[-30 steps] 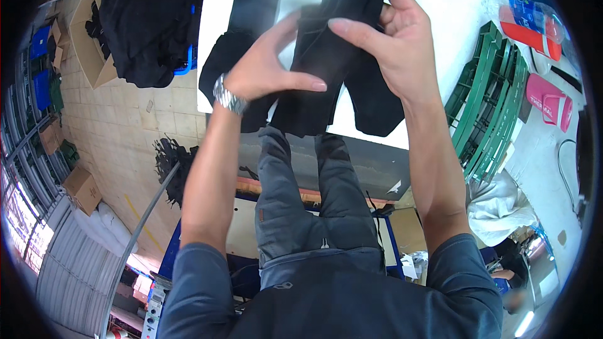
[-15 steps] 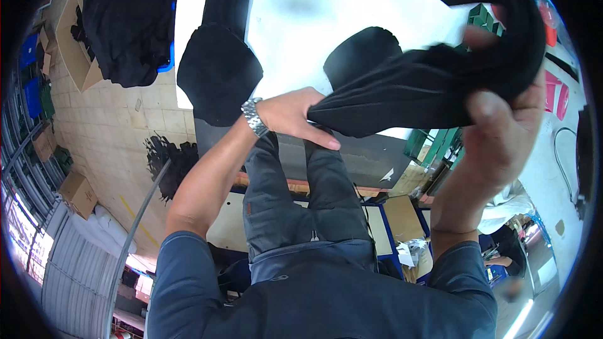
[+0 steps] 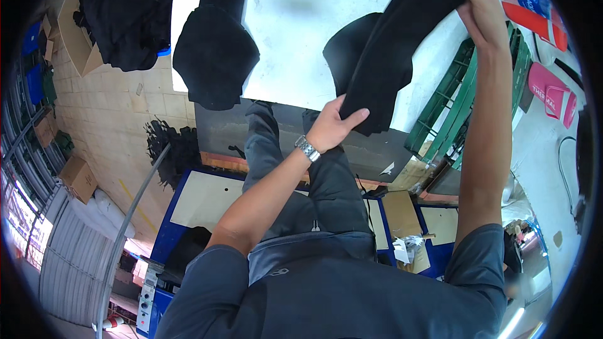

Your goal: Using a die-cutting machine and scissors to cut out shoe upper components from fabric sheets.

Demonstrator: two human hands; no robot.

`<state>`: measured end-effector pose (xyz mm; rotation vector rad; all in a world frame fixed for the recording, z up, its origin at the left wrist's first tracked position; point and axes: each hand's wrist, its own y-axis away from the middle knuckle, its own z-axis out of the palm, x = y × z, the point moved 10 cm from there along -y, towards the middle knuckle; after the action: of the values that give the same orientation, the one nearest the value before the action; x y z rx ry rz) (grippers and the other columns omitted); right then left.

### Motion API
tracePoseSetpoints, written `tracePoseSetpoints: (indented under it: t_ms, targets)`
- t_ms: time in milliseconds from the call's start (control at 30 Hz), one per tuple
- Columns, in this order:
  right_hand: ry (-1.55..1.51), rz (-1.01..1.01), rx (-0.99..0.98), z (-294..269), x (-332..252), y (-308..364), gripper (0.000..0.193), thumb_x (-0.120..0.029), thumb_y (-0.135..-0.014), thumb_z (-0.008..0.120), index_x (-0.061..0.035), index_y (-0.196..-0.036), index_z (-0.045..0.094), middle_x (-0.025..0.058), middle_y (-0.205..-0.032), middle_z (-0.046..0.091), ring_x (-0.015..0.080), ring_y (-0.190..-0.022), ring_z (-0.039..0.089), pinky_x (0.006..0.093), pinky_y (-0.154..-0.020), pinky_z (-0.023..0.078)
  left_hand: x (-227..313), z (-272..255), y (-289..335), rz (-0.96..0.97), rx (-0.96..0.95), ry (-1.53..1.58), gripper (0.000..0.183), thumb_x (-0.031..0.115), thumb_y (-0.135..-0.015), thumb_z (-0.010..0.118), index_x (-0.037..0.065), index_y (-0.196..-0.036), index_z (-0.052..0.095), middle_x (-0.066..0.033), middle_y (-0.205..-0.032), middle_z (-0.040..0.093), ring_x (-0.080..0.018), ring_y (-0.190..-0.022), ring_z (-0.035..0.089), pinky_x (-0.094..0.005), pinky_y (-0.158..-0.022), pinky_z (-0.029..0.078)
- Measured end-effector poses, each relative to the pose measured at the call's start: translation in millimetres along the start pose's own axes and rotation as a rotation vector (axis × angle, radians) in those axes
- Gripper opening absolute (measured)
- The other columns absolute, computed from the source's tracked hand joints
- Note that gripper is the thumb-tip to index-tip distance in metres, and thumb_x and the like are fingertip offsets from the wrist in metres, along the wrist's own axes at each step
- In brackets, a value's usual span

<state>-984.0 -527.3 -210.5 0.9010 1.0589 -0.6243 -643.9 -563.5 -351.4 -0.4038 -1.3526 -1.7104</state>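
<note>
This place is looking like a textile workshop: black fabric pieces (image 3: 392,47) are covering parts of a white worktop (image 3: 295,44), a large heap of dark cloth (image 3: 132,16) is lying beside it, a cardboard box (image 3: 78,179) is sitting on the floor (image 3: 147,99), and a control box (image 3: 146,295) with knobs is showing at lower left.

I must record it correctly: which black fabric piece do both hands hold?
The long slanting strip, spanning left hand to right hand; neither hand visibly holds the other pieces.
</note>
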Motion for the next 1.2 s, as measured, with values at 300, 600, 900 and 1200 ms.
tracePoseSetpoints:
  t_ms: [300,600,900,1200]
  targets:
    - [-0.010,-0.025,0.122,-46,52,-71,0.063,-0.003,-0.095,0.076,0.0000,-0.151,0.047,0.0131,-0.132,0.068,0.0209,-0.113,0.070,0.0344,-0.096,0.058,-29,-12,-14,-0.186,0.118,0.084,0.044,0.027,-0.099,0.081,-0.008,-0.124,0.070,-0.0117,-0.107,0.080,-0.0117,-0.092,0.071,-0.0298,-0.084,0.056]
    - [0.151,-0.078,0.112,-36,34,-98,0.048,-0.003,-0.097,0.074,0.0077,-0.139,0.055,0.0120,-0.118,0.074,0.0227,-0.099,0.072,0.0327,-0.086,0.060,-26,-13,-9,-0.304,0.272,0.177,0.047,0.032,-0.096,0.083,-0.009,-0.118,0.073,-0.0159,-0.107,0.079,-0.0166,-0.085,0.077,-0.0304,-0.073,0.065]
    - [0.938,-0.437,0.409,-99,57,-76,0.052,-0.019,-0.093,0.080,0.0102,-0.133,0.064,0.0241,-0.128,0.071,0.0298,-0.116,0.072,0.0366,-0.094,0.058,-31,-24,11,-0.552,0.183,-0.116,0.061,0.048,-0.096,0.080,-0.009,-0.115,0.074,-0.0174,-0.096,0.081,-0.0222,-0.088,0.080,-0.0294,-0.075,0.063]
    - [0.897,0.217,0.516,-101,167,186,0.046,-0.033,-0.095,0.081,0.0009,-0.124,0.073,0.0162,-0.108,0.077,0.0239,-0.096,0.076,0.0375,-0.086,0.060,25,-56,17,-0.402,0.307,-0.275,0.063,0.038,-0.102,0.074,-0.009,-0.142,0.062,-0.0149,-0.121,0.073,-0.0174,-0.098,0.072,-0.0290,-0.076,0.060]
